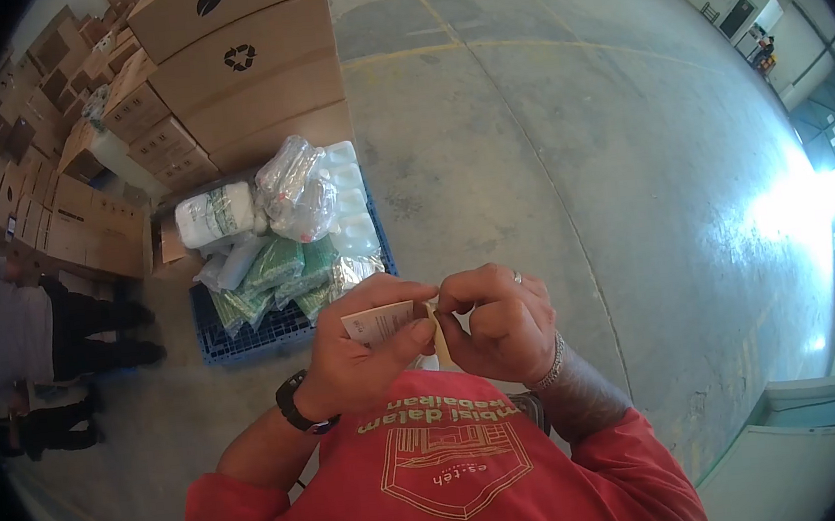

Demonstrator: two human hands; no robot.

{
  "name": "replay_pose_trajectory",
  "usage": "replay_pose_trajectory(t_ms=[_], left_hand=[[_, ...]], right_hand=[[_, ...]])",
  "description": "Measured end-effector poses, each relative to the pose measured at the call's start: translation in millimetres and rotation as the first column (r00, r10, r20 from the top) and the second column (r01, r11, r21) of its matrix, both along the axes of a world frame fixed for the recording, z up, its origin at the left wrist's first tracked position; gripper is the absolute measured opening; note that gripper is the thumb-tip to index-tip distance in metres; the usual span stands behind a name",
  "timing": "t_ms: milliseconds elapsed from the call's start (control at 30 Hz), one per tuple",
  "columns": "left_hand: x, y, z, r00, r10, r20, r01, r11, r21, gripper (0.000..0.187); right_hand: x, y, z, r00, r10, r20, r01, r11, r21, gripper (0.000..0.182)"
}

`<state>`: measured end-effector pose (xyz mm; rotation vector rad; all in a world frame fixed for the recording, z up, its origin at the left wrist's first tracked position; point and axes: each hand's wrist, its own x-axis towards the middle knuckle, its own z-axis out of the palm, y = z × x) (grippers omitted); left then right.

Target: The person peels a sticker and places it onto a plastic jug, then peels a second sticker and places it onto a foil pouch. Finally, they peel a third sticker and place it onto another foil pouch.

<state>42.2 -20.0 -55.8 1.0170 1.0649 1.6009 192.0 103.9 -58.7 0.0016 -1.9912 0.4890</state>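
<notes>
Close in front of the red shirt, my left hand (366, 351), with a dark watch at its wrist, is closed around a small white printed card (379, 322). My right hand (500, 325), wearing a ring and a bracelet, has its fingers pinched at a thin yellowish strip (440, 337) between the two hands. The fingertips of both hands nearly meet there. Whether the strip is part of the card cannot be made out.
Ahead to the left, a blue pallet (214, 335) bears green and clear plastic packs (272, 264). Large cardboard boxes (254, 75) stand behind it. Two people (16, 319) are at the far left. A pale counter (806, 434) stands at lower right.
</notes>
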Motion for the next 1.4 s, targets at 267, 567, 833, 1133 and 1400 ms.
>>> replay_pose_trajectory(t_ms=[267, 567, 833, 1133, 1400], left_hand=[[-23, -6, -43, 0.981, 0.157, -0.115, -0.151, 0.987, 0.055, 0.016], [-82, -8, -122, 0.897, 0.412, 0.161, -0.356, 0.888, -0.293, 0.016], [-174, -5, -293, 0.651, 0.751, -0.109, -0.606, 0.428, -0.670, 0.021], [-162, 41, -549, 0.966, 0.081, -0.247, -0.249, 0.560, -0.791, 0.032], [-178, 109, -674, 0.953, 0.221, -0.206, -0.294, 0.525, -0.799, 0.038]], right_hand=[[-22, -3, -15, 0.980, 0.062, 0.191, -0.002, 0.955, -0.295, 0.037], [-71, 43, -79, 0.854, 0.256, 0.453, 0.095, 0.779, -0.620, 0.020], [-125, 119, -308, 0.729, 0.326, 0.602, 0.417, 0.487, -0.768, 0.010], [-194, 153, -622, 0.612, 0.323, 0.722, 0.483, 0.570, -0.664, 0.015], [-254, 160, -728, 0.616, 0.316, 0.722, 0.492, 0.562, -0.665, 0.020]])
